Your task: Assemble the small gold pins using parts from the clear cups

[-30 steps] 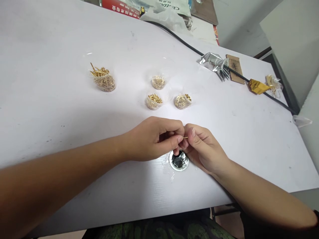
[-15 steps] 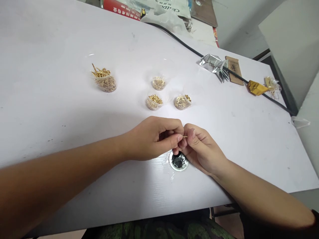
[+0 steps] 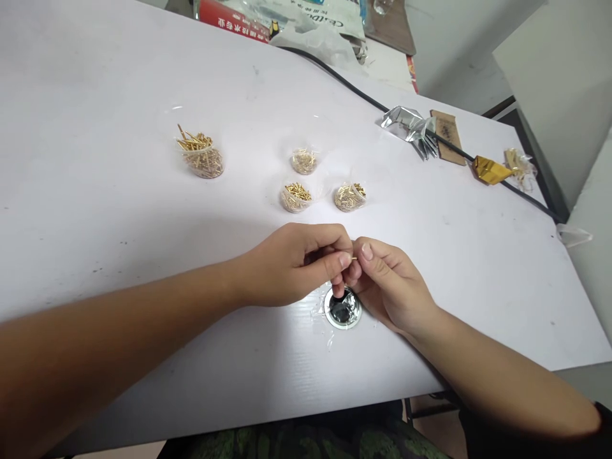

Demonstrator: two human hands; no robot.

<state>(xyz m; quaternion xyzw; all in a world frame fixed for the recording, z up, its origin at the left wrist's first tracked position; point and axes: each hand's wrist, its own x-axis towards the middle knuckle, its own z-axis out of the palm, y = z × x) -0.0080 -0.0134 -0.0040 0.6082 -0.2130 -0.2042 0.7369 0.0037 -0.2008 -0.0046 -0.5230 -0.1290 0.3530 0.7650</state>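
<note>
My left hand (image 3: 301, 264) and my right hand (image 3: 394, 277) meet fingertip to fingertip above the table. Both are closed in a pinch around a thin gold metal pin (image 3: 354, 258), of which just a short bit shows between the thumbs. The rest of it is hidden by the fingers. Below the hands lies a round dark disc with a pale rim (image 3: 343, 310), partly covered by my fingers. Beyond the hands stand small clear cups of gold parts: a near-left cup (image 3: 296, 198), a near-right cup (image 3: 349, 197) and a rear cup (image 3: 305, 161).
A larger clear cup (image 3: 204, 160) with longer gold pins stands at the left. Across the back right runs a black cable (image 3: 344, 80), with silver foil (image 3: 406, 122) and gold foil (image 3: 491, 170) on it. A brown cardboard piece (image 3: 448, 137) and plastic bags (image 3: 320, 44) lie behind.
My fingertips have drawn slightly closer together, and less of the pin shows between them. The cups and the disc stay in place.
</note>
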